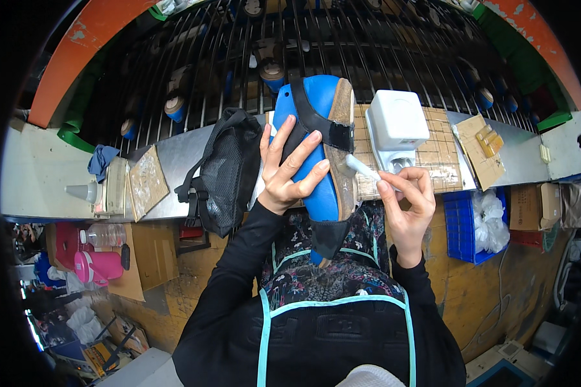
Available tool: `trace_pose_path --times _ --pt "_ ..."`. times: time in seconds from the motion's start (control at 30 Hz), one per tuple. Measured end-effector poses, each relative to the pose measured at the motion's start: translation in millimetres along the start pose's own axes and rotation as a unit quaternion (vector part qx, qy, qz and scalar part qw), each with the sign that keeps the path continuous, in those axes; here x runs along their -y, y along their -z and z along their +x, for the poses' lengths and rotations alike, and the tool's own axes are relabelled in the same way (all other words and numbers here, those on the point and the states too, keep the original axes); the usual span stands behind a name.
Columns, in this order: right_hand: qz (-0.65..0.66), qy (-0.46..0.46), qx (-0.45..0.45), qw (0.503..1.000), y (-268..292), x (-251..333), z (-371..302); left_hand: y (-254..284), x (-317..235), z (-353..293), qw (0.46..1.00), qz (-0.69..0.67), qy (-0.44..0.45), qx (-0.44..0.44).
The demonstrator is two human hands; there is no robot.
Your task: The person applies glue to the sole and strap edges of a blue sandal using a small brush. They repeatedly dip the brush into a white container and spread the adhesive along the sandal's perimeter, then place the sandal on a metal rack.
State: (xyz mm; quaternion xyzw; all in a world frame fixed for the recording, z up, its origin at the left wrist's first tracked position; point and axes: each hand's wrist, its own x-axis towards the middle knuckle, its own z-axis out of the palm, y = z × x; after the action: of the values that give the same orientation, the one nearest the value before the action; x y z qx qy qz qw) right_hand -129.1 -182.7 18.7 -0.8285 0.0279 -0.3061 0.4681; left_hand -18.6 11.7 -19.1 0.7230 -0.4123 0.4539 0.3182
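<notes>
A sandal (321,187) with a blue footbed, black straps and a cork side is tilted up in front of me. My left hand (289,169) spreads its fingers over the blue footbed and black strap and steadies it. Between the fingertips of my right hand (408,205) is a white brush-like stick (363,168). The stick's tip meets the cork edge or lies very close to it; bristles cannot be made out. Just beyond the right hand stands a white dispenser (399,122) with a metal part at its base.
Brown cardboard (445,148) lies under the dispenser. A black mesh bag (224,171) sits left of the sandal. Behind, a rack of dark rollers (219,64) carries several blue sandals. A blue crate (458,226) with plastic bags stands at right, a pink jug (98,267) at left.
</notes>
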Motion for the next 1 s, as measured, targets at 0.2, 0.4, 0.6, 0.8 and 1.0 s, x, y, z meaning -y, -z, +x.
trace_pose_path --times 0.2,0.4,0.6,0.8,1.0 --pt "-0.11 0.078 -0.033 0.99 -5 0 9 2 1 0 1.0 0.01 -0.004 0.02" --pt "-0.207 0.172 -0.101 0.958 -11 2 12 4 3 5 0.999 0.017 -0.005 0.036" --pt "-0.219 0.207 -0.145 0.942 -13 -1 18 5 6 11 0.999 0.005 -0.036 0.039" --pt "-0.146 0.195 -0.055 0.968 5 0 38 5 8 16 0.999 -0.014 -0.019 0.037" --pt "-0.078 0.121 0.088 0.986 24 -3 50 6 10 17 0.999 -0.019 -0.03 0.036"
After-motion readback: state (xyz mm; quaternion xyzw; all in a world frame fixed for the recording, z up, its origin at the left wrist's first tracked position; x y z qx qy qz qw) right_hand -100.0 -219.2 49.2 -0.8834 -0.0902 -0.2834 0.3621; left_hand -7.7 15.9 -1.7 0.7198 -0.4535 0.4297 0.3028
